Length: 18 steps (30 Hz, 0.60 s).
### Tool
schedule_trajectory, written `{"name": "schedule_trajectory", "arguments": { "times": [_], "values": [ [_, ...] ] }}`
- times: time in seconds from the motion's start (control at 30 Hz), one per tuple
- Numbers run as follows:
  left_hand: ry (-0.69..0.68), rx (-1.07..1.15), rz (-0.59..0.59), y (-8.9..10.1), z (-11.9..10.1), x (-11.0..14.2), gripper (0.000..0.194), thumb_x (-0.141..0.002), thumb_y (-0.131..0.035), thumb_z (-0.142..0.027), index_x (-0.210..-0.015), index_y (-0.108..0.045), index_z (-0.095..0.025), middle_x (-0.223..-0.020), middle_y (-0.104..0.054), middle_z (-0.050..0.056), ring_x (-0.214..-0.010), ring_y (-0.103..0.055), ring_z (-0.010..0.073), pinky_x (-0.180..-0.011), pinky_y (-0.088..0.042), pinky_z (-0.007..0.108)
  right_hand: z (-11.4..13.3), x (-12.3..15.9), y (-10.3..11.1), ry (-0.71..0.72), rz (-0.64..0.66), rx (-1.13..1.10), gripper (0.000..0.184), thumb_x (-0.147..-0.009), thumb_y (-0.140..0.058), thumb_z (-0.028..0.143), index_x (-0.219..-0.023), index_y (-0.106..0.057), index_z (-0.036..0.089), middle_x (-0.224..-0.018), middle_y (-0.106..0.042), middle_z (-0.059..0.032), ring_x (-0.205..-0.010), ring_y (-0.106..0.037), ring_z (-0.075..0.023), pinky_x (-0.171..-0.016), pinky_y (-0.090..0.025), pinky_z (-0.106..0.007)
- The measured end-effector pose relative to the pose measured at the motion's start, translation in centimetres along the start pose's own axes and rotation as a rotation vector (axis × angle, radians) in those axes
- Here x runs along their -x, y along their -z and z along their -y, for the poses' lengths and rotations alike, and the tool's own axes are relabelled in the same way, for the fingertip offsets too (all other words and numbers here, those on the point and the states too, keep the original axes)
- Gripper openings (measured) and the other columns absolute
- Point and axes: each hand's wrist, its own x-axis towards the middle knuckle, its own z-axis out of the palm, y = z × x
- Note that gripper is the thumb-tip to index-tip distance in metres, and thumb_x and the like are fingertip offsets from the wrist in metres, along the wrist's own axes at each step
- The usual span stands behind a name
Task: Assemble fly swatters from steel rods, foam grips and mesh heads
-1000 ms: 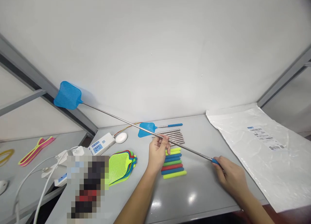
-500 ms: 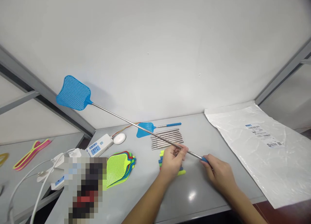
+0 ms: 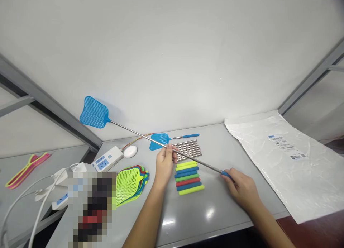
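I hold a blue fly swatter (image 3: 94, 112) with a long telescopic metal rod slanting up to the left over the grey table (image 3: 204, 208). My right hand (image 3: 240, 189) is closed round its blue handle at the lower end. My left hand (image 3: 164, 162) pinches the rod near its middle. Under the rod lie a row of coloured foam grips (image 3: 188, 177) and a bundle of metal rods (image 3: 189, 149). A second, collapsed blue swatter (image 3: 161, 140) lies behind them.
A stack of green and coloured swatter heads (image 3: 131, 183) lies left of my left arm. White power strips (image 3: 107, 158) with cables and a white round object (image 3: 130, 151) sit further left. A clear plastic bag with labels (image 3: 285, 162) covers the right of the table. Pink and yellow strips (image 3: 25, 165) lie far left.
The rod has grown shorter; the swatter head has come lower and nearer. My left hand slid down toward the handle, then back up the rod to its middle. The right hand barely moved.
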Motion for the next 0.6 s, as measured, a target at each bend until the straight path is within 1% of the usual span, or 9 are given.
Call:
{"name": "schedule_trajectory", "arguments": {
  "times": [0.07,0.13,0.23,0.4,0.6],
  "values": [
    [0.004,-0.075,0.001,-0.3,0.2,0.2,0.043,-0.088,-0.049,-0.054,-0.067,-0.052,-0.017,-0.054,-0.044,-0.004,-0.05,-0.041,0.0087,-0.05,-0.033,0.021,0.0,0.0,-0.1,-0.006,-0.002,-0.015,0.015,-0.092,-0.05,0.029,-0.087,-0.06,0.02,-0.068,-0.059,0.0004,-0.06,-0.055,-0.0117,-0.056,-0.036,-0.024],
    [0.009,-0.085,-0.002,-0.6,0.6,0.4,0.046,-0.087,-0.049,-0.054,-0.06,-0.043,-0.018,-0.052,-0.037,-0.005,-0.049,-0.035,0.0083,-0.047,-0.029,0.021,0.0,0.0,0.0,-0.008,0.001,-0.025,0.013,-0.092,-0.051,0.028,-0.086,-0.06,0.02,-0.067,-0.058,0.0008,-0.059,-0.054,-0.0113,-0.056,-0.036,-0.024],
    [0.029,-0.052,0.025,-0.9,1.0,0.4,0.047,-0.088,-0.047,-0.053,-0.058,-0.034,-0.02,-0.051,-0.03,-0.006,-0.048,-0.028,0.008,-0.045,-0.024,0.022,0.2,0.0,0.2,-0.008,0.01,-0.021,0.014,-0.092,-0.05,0.028,-0.085,-0.059,0.02,-0.065,-0.057,0.0012,-0.058,-0.053,-0.0112,-0.055,-0.034,-0.024],
    [0.051,-0.07,0.075,-1.4,1.0,0.8,0.047,-0.091,-0.042,-0.051,-0.058,-0.031,-0.02,-0.052,-0.027,-0.005,-0.048,-0.024,0.0083,-0.044,-0.021,0.023,0.4,-0.2,0.5,-0.012,-0.004,0.0,0.017,-0.092,-0.048,0.027,-0.082,-0.059,0.02,-0.063,-0.056,0.0016,-0.055,-0.052,-0.011,-0.054,-0.033,-0.024],
    [0.064,-0.11,0.098,-2.7,0.7,1.7,0.043,-0.09,-0.046,-0.049,-0.06,-0.032,-0.021,-0.054,-0.029,-0.005,-0.05,-0.026,0.0089,-0.045,-0.023,0.022,0.7,-0.4,0.4,-0.027,0.019,0.005,0.018,-0.094,-0.046,0.028,-0.083,-0.058,0.019,-0.064,-0.058,0.0012,-0.056,-0.054,-0.0115,-0.054,-0.033,-0.024]
  ]
}}
